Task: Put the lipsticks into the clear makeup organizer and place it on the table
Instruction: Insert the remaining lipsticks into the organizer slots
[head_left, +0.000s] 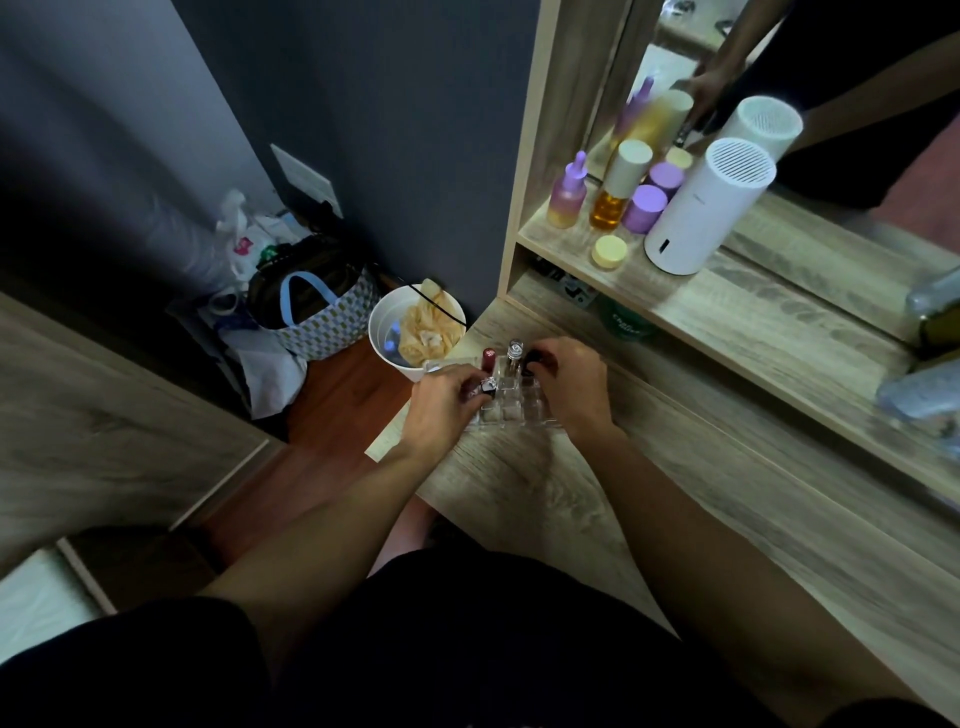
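The clear makeup organizer (511, 408) stands on the wooden table (649, 499) near its left end. A dark red lipstick (488, 359) and a silver-capped lipstick (515, 353) stand upright in its back slots. My left hand (441, 408) rests at the organizer's left side, fingers closed on a lipstick with a shiny cap (488, 386). My right hand (574, 387) is at the organizer's right back corner, fingertips closed on a black lipstick (531, 361) over a slot.
A shelf (675, 291) with purple and amber bottles (610, 200), a yellow jar (609, 251) and a white cylinder device (701, 208) runs behind, below a mirror. A white bin (415, 325) and a patterned bag (322, 312) stand on the floor left of the table's edge.
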